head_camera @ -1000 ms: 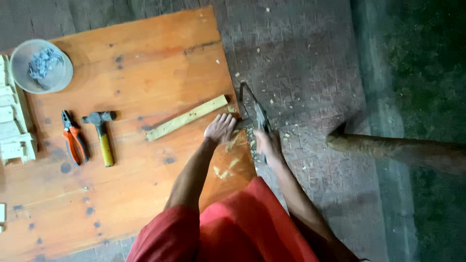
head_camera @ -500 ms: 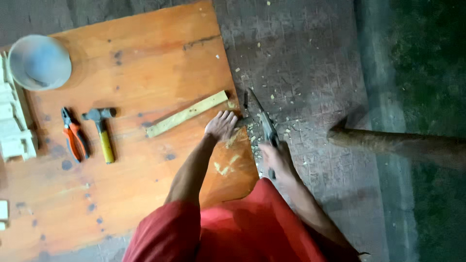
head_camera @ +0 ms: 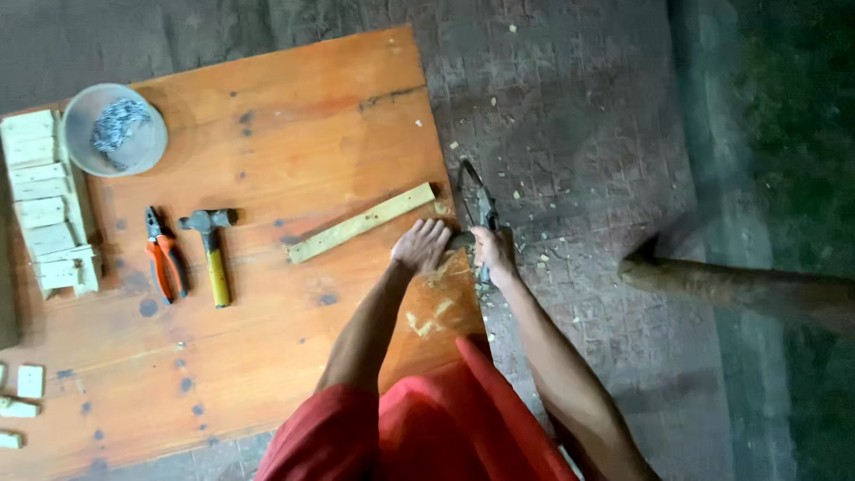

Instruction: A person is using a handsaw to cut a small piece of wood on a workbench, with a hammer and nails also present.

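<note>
Seen from above, a person in red shorts (head_camera: 419,428) crouches at the near right corner of an orange-brown wooden board (head_camera: 267,160) lying on a grey, pitted floor (head_camera: 579,116).

The left hand (head_camera: 423,245) lies flat and open, fingers spread, pressing the board near its right edge, just beside the near end of a wood strip (head_camera: 361,223). The right hand (head_camera: 492,252) is closed around the handle of a saw (head_camera: 476,209) at the board's right edge. The saw's dark, narrow blade runs away from the person, tilted slightly left, its tip pointing to the far side. The strip is pale, flat and slim; its long axis slants across the board, the right end reaching the right edge by the blade, the left end lower toward the middle.

Pale chips are scattered on the floor around the saw.

Further left lie a hammer (head_camera: 212,249) with a yellow handle and orange-handled pliers (head_camera: 163,258), side by side. Along the left edge sits a stack of pale wood blocks (head_camera: 44,214). At the far left corner stands a round grey bowl (head_camera: 116,129) of nails.
</note>
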